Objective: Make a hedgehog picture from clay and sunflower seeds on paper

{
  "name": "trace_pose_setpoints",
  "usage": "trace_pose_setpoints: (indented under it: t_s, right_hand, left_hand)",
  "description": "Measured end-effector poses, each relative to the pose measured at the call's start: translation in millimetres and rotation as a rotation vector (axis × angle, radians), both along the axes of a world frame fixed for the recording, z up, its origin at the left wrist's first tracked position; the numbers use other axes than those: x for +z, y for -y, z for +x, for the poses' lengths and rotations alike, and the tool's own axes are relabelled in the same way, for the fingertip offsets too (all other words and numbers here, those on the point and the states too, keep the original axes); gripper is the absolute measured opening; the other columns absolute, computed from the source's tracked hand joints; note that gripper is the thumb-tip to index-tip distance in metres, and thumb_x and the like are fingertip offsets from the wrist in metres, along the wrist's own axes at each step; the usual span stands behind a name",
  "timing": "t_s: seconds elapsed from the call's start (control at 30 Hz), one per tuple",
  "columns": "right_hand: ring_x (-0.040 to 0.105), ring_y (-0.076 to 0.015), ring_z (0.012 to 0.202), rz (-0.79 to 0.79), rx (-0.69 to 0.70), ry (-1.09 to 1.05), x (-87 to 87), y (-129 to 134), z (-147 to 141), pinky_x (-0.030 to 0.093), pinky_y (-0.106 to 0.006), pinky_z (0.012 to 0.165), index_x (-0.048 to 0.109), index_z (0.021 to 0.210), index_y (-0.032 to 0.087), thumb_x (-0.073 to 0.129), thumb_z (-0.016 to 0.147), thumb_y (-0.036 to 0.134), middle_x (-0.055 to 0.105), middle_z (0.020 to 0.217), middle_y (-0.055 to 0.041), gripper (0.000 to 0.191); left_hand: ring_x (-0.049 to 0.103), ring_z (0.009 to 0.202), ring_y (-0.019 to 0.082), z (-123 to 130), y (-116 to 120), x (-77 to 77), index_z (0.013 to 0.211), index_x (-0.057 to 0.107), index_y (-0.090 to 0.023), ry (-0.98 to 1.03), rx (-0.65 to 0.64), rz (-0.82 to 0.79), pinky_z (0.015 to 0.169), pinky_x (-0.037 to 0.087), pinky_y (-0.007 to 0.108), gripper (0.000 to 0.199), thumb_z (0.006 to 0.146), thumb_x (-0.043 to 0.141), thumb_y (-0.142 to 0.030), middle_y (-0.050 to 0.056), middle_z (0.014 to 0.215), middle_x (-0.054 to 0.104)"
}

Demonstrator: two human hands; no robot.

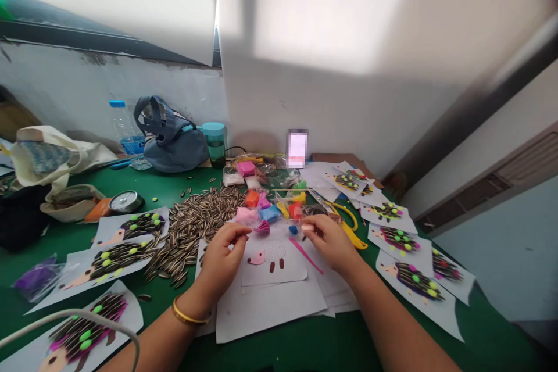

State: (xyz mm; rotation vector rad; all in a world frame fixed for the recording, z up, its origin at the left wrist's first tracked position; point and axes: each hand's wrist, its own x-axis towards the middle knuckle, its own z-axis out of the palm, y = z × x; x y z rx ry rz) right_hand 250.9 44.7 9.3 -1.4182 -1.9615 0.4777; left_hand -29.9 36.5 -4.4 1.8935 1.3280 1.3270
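The left hand (pixel 224 256) and the right hand (pixel 329 241) face each other above a green worktop (pixel 159 183). On the left, thumb and forefinger are drawn close together; on the right, the fingers are bunched likewise – whether either pair pinches anything, I cannot tell. Between the two sets of fingers, slightly nearer the body, lies a small white paper sheet (pixel 257 276) bearing a hedgehog figure (pixel 274 253) with a pink face, a dotted body and two brown feet. Larger white sheets (pixel 270 317) lie under it.

Just right of the left fingertips is a crinkled magenta lump (pixel 262 228); a small dark-blue lump (pixel 293 229) sits just beside the right fingertips, and a thin bright-pink strip (pixel 307 256) slants below them. Packets of coloured modelling material (pixel 271 213) are scattered beyond both hands. A heap of striped sunflower seeds (pixel 196 221) spreads left of the left fingers – some hedgehog pictures with seed spines (pixel 124 253) lie farther left. Yellow-handled scissors (pixel 356 238) rest to the right of the right fingers.
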Motion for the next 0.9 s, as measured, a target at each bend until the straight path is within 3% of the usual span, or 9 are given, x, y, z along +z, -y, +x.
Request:
trace_pose_setpoints:
  t_s: [0.2,0.33,0.5,0.6,0.67,0.73,0.83,0.9]
  right_hand:
    - [0.059,-0.0229,0.095,0.021,-0.027,0.292,-7.8,-1,14,0.045,-0.037,0.085,0.065,0.090,0.021,0.057,0.084,0.014,0.065,0.097,-0.0052,0.012]
    - [0.058,-0.0257,0.102,0.003,-0.019,0.394,-4.8,1,12,0.044,-0.039,0.088,0.068,0.099,0.023,0.067,0.083,0.024,0.065,0.105,-0.0060,0.016]
    - [0.057,-0.0286,0.104,0.118,-0.102,0.412,0.3,-3,-5,0.044,-0.041,0.088,0.060,0.128,0.024,0.068,0.087,0.032,0.063,0.112,-0.0101,0.042]
    - [0.056,-0.0282,0.101,0.154,-0.075,0.414,1.7,-7,-15,0.043,-0.039,0.083,0.066,0.114,0.024,0.066,0.088,0.026,0.064,0.106,-0.0097,0.026]
    - [0.057,-0.0263,0.096,0.167,-0.082,0.311,3.4,-8,-19,0.042,-0.037,0.082,0.067,0.095,0.022,0.061,0.090,0.025,0.065,0.098,-0.0087,0.009]
    - [0.058,-0.0230,0.087,0.128,-0.107,0.081,5.3,-4,-25,0.043,-0.035,0.078,0.063,0.084,0.021,0.056,0.092,0.027,0.064,0.088,-0.0064,0.012]
    - [0.057,-0.0181,0.071,-0.103,-0.102,-0.398,6.0,9,-40,0.044,-0.030,0.064,0.057,0.081,0.021,0.057,0.091,0.038,0.061,0.076,-0.0016,0.020]
    - [0.058,-0.0170,0.068,-0.290,0.018,-0.650,4.4,20,-55,0.047,-0.029,0.064,0.055,0.080,0.021,0.062,0.087,0.046,0.062,0.072,0.0001,0.027]
  left_hand:
    - [0.063,0.084,0.019,1,0,0.3,0.091,0.070,-0.021,-0.014,-0.002,-0.004,0.075,0.051,0.031,0.017,0.088,0.054,-0.022,0.004,0.091,0.067]
    - [0.064,0.084,0.019,2,1,1.1,0.091,0.070,-0.021,-0.014,-0.006,-0.013,0.075,0.051,0.031,0.017,0.089,0.054,-0.022,0.004,0.091,0.067]
    - [0.064,0.085,0.019,5,3,1.2,0.092,0.070,-0.022,-0.019,-0.027,-0.024,0.077,0.051,0.032,0.017,0.090,0.053,-0.022,0.004,0.091,0.068]
    - [0.064,0.088,0.019,6,4,2.0,0.093,0.070,-0.022,-0.021,-0.033,-0.004,0.080,0.052,0.033,0.017,0.090,0.053,-0.022,0.004,0.093,0.068]
    - [0.064,0.090,0.019,7,7,3.0,0.094,0.069,-0.023,-0.021,-0.051,0.009,0.082,0.052,0.034,0.016,0.090,0.054,-0.022,0.004,0.094,0.068]
    - [0.064,0.089,0.019,9,10,3.5,0.096,0.068,-0.023,-0.014,-0.085,0.003,0.081,0.053,0.033,0.014,0.091,0.055,-0.024,0.004,0.096,0.067]
    - [0.065,0.087,0.018,15,20,2.0,0.108,0.065,-0.025,0.003,-0.165,-0.083,0.079,0.055,0.033,0.019,0.090,0.061,-0.027,0.004,0.104,0.067]
    - [0.065,0.091,0.019,19,26,0.4,0.125,0.057,-0.027,0.007,-0.200,-0.135,0.081,0.056,0.035,0.043,0.084,0.069,-0.029,0.006,0.113,0.066]
